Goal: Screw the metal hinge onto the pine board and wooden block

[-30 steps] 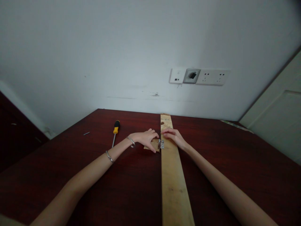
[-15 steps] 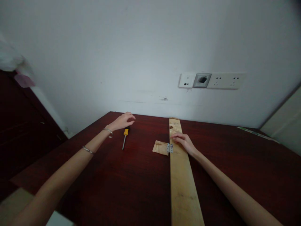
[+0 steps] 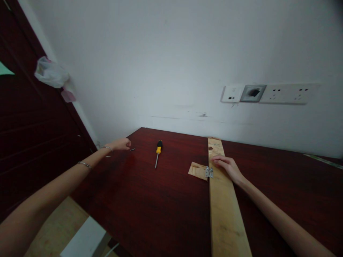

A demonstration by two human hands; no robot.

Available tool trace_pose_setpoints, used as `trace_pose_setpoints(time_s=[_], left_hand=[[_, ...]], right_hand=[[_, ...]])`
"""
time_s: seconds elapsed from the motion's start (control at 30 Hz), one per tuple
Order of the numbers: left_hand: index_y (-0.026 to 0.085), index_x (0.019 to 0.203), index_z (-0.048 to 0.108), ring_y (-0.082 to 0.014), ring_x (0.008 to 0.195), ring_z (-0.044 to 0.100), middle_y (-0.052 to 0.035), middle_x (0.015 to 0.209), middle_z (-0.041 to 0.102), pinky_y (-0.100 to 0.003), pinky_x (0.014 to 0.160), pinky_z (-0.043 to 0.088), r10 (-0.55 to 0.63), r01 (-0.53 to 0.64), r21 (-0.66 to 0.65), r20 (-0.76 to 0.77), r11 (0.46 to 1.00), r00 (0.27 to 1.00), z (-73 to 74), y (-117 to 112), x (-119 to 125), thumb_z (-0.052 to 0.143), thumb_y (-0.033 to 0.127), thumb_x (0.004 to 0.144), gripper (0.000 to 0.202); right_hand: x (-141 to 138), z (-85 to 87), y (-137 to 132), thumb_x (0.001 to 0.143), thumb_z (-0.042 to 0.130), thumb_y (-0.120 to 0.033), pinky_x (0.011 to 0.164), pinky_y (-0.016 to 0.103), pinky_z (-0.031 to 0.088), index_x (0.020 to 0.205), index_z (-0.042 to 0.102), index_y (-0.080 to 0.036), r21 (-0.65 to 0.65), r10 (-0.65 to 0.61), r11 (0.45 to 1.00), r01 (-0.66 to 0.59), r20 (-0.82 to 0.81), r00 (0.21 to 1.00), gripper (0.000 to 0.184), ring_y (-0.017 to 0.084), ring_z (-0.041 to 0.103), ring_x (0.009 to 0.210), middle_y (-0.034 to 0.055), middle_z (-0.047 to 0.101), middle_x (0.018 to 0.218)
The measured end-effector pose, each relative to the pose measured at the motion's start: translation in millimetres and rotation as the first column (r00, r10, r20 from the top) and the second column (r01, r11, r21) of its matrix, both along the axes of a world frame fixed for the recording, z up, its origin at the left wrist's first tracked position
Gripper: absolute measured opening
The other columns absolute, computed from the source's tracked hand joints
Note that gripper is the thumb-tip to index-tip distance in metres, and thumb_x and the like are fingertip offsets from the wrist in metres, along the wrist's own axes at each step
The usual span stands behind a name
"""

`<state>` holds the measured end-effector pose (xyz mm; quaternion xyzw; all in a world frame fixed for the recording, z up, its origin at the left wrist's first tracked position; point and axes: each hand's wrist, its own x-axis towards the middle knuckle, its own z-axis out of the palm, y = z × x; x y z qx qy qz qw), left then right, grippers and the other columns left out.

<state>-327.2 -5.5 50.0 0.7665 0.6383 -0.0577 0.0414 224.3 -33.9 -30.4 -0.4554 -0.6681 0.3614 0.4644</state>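
My left hand (image 3: 122, 144) is closed over the far left part of the table. A small thin metal piece (image 3: 132, 149) shows just beside its fingers; whether they grip it I cannot tell. To its right lies a screwdriver (image 3: 159, 150) with a yellow and black handle, not touched. My right hand (image 3: 227, 167) rests on a long wooden board (image 3: 225, 210), thumb and fingers pinched together; anything between them is hidden. Just left of those fingers a metal hinge (image 3: 209, 171) lies across the joint between the board and a small wood piece (image 3: 197, 170).
The dark red table (image 3: 160, 207) meets a white wall with a row of sockets (image 3: 270, 93). A plastic bag (image 3: 50, 72) hangs by a dark door (image 3: 32, 117) at left. Below the table's left edge is a white box-like object (image 3: 84, 238).
My left hand has moved left from beside the screwdriver's handle and closed. The screwdriver stays on the table. The view has turned left. My right hand remains by the hinge.
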Motion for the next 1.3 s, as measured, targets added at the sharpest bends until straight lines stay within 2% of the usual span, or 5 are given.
trace_pose_setpoints(time_s=[0.43, 0.87, 1.0, 1.17, 1.3], left_hand=[[0.015, 0.074, 0.062, -0.0205, 0.08, 0.055, -0.01, 0.088, 0.061, -0.026, 0.068, 0.039, -0.025, 0.037, 0.059, -0.196, 0.998, 0.98, -32.7, 17, 0, 0.05, 0.018, 0.07, 0.013], [0.015, 0.062, 0.061, -0.0173, 0.061, 0.054, -0.0044, 0.063, 0.061, -0.025, 0.058, 0.037, 0.035, -0.039, 0.105, 0.036, 0.994, 0.999, -18.0, 41, 8, 0.053, 0.022, 0.063, 0.011], [0.015, 0.069, 0.065, -0.0171, 0.068, 0.058, -0.0041, 0.07, 0.066, -0.025, 0.065, 0.041, -0.018, -0.056, 0.252, 0.284, 0.966, 0.959, 6.8, 69, 38, 0.052, 0.03, 0.066, 0.02], [0.014, 0.068, 0.065, -0.0173, 0.071, 0.058, -0.0044, 0.071, 0.067, -0.027, 0.071, 0.043, -0.241, -0.172, 0.517, 0.635, 0.839, 0.734, 32.9, 90, 111, 0.058, 0.035, 0.065, 0.023], [0.014, 0.071, 0.064, -0.0155, 0.072, 0.058, -0.0054, 0.076, 0.067, -0.027, 0.071, 0.046, -0.426, -0.033, 0.544, 0.692, 0.839, 0.583, 32.1, 84, 187, 0.061, 0.035, 0.068, 0.022]], right_hand=[[-1, -2.6, 0, 0.067, 0.061, -0.034, 0.071, 0.032, 0.042, 0.074, 0.074, -0.018, -0.01, -0.001, 1.0, 0.001, -0.015, 1.0, 0.022, 0.02, 0.057, 0.072, 0.0053, 0.07, 0.08], [0, 0.5, -1, 0.066, 0.064, -0.031, 0.061, 0.029, 0.04, 0.076, 0.074, -0.017, -0.079, 0.04, 0.996, -0.048, -0.102, 0.994, 0.019, 0.014, 0.051, 0.06, 0.0023, 0.065, 0.067], [1, 5.4, -1, 0.066, 0.066, -0.035, 0.059, 0.028, 0.044, 0.08, 0.072, -0.016, -0.133, 0.004, 0.991, -0.027, -0.176, 0.984, 0.024, 0.015, 0.055, 0.067, 0.0043, 0.066, 0.075], [0, 18.0, -6, 0.066, 0.068, -0.041, 0.054, 0.026, 0.046, 0.086, 0.073, -0.018, -0.123, -0.003, 0.992, -0.016, -0.155, 0.988, 0.03, 0.015, 0.056, 0.068, 0.0037, 0.066, 0.075], [0, 26.5, -13, 0.069, 0.068, -0.041, 0.053, 0.024, 0.046, 0.094, 0.072, -0.019, -0.069, -0.005, 0.998, -0.004, -0.126, 0.992, 0.034, 0.014, 0.057, 0.068, 0.0032, 0.067, 0.078]])
